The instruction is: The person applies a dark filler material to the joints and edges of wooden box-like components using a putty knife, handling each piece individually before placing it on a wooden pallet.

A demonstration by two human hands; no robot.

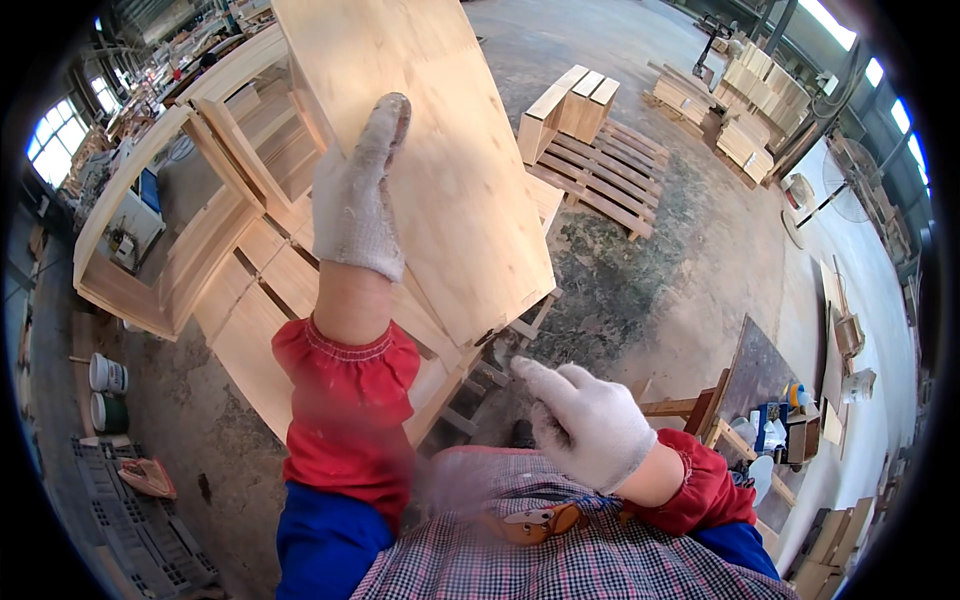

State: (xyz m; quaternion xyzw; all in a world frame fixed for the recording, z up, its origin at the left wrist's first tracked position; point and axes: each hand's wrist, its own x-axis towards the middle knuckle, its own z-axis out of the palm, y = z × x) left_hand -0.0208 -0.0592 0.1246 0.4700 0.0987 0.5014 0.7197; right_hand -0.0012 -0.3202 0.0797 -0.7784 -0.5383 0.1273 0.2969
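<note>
A large pale wooden panel (pixel 455 150) stands tilted in front of me, over a flat wooden frame (pixel 245 325). My left hand (pixel 355 205), in a whitish work glove, is at its left side. The thumb lies along the panel's face; the other fingers are mostly hidden at the edge. Just below and right of the panel's lower corner is my right hand (pixel 590 425), also gloved. Its fingers are curled in, the index finger less so, and apart from the panel. Whether anything small sits in that hand cannot be made out.
Open wooden box frames (pixel 180 215) stand on the left. Beyond the panel, wooden boxes (pixel 570 105) rest on a slatted pallet (pixel 600 175). A dark-topped bench (pixel 755 365) with containers is at right. Buckets (pixel 108 375) and a grey plastic pallet (pixel 140 520) lie left.
</note>
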